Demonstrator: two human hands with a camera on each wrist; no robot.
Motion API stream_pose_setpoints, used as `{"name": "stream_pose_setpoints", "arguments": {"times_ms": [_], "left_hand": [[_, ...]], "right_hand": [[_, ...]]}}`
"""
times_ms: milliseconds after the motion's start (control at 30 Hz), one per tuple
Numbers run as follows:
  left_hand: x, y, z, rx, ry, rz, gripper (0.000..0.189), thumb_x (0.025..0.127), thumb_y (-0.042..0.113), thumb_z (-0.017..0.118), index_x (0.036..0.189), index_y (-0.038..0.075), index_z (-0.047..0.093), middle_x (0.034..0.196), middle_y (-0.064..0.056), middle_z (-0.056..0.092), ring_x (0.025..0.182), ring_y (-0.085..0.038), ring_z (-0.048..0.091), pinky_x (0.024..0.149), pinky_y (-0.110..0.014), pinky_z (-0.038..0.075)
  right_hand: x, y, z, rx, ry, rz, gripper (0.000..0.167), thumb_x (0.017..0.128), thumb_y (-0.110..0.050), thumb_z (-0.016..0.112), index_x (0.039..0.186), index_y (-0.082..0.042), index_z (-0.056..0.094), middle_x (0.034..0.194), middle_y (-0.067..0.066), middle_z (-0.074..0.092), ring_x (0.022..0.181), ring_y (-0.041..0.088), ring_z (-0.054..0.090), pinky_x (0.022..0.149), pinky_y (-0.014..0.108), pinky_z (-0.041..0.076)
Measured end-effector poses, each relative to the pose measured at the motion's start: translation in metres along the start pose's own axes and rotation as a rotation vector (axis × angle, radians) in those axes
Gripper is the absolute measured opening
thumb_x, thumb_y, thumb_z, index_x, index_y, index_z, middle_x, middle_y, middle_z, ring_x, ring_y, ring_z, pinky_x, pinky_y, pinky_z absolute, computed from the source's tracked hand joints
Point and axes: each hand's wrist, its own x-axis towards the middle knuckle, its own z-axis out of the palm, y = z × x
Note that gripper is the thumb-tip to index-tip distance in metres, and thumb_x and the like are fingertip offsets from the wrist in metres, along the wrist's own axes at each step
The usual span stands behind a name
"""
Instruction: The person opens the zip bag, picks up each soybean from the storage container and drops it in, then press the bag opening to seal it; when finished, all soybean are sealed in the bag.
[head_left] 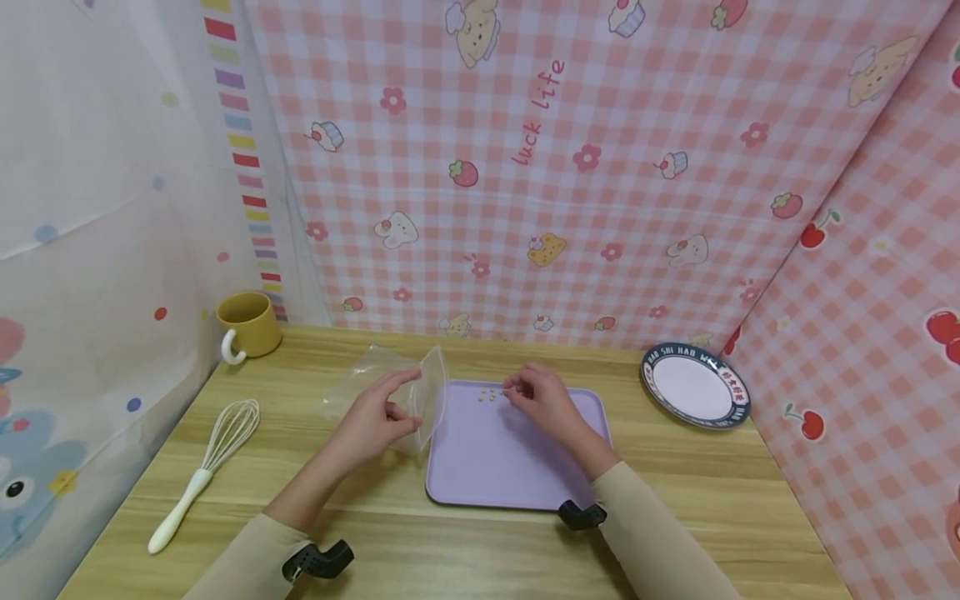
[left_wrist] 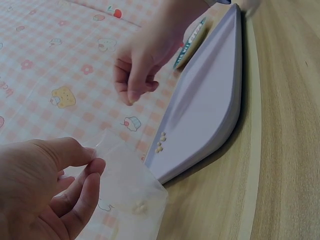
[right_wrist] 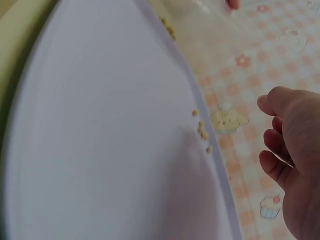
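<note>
My left hand (head_left: 378,417) pinches a clear plastic bag (head_left: 431,400) between thumb and fingers, at the tray's left edge. Inside the bag a few small pale beans (left_wrist: 140,207) show in the left wrist view. On the lilac tray (head_left: 495,467), several small yellow beans (right_wrist: 201,125) lie along the far rim. Just right of these beans, above the tray, hovers my right hand (head_left: 543,404). Its thumb and index fingertips come together, the other fingers curled. Whether a bean sits between these fingertips is hidden.
A yellow mug (head_left: 258,325) with a white handle stands at the back left. In front of it lies a whisk (head_left: 202,475) with a white handle. A dark-rimmed plate (head_left: 697,387) sits at the back right, near the checked cloth wall (head_left: 570,200).
</note>
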Motion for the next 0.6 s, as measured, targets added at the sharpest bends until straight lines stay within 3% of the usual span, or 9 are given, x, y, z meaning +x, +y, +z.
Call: {"name": "stream_pose_setpoints", "arguments": {"times_ms": [600], "left_hand": [[0.001, -0.002, 0.002, -0.009, -0.005, 0.011, 0.078, 0.091, -0.01, 0.084, 0.161, -0.004, 0.05, 0.162, -0.023, 0.051, 0.077, -0.016, 0.074, 0.066, -0.028, 0.062]], "right_hand": [[0.023, -0.06, 0.033, 0.139, 0.007, -0.092, 0.003, 0.099, -0.002, 0.081, 0.101, -0.005, 0.081, 0.087, 0.001, 0.058, 0.075, 0.011, 0.054, 0.064, 0.024, 0.046]]}}
